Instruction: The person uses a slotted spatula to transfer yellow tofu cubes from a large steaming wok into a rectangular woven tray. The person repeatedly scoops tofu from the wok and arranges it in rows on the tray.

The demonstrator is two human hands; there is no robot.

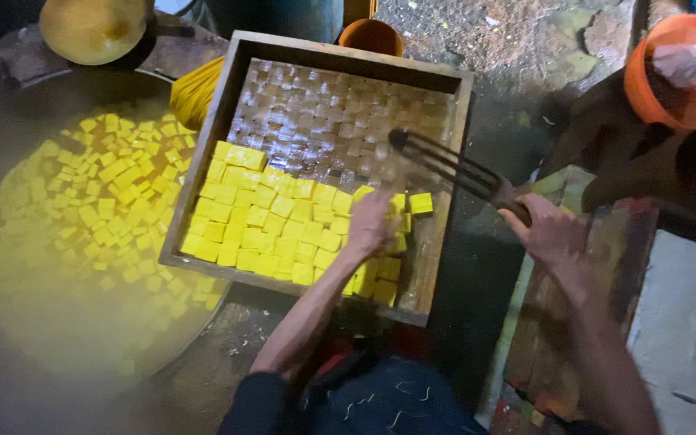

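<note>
Looking down, we see a square wooden tray (203,153) with raised walls; its near half is packed with yellow cubes (259,225) in tight rows, too many for us to count, and its far half shows a pale wet grid of square imprints. Left of the tray, a wide dark round pan (10,105) holds steaming yellow liquid with many more loose cubes floating in it. One orange plastic bucket (670,72) sits at the upper right.

Our left hand (370,225) rests flat on the cubes at the tray's right side, grip released, clasping nothing. Our right hand (549,234) is clenched on the handle of one dark metal slotted skimmer (445,165). Its long axis runs diagonally, head pointing up-left over the tray's bare part.
</note>
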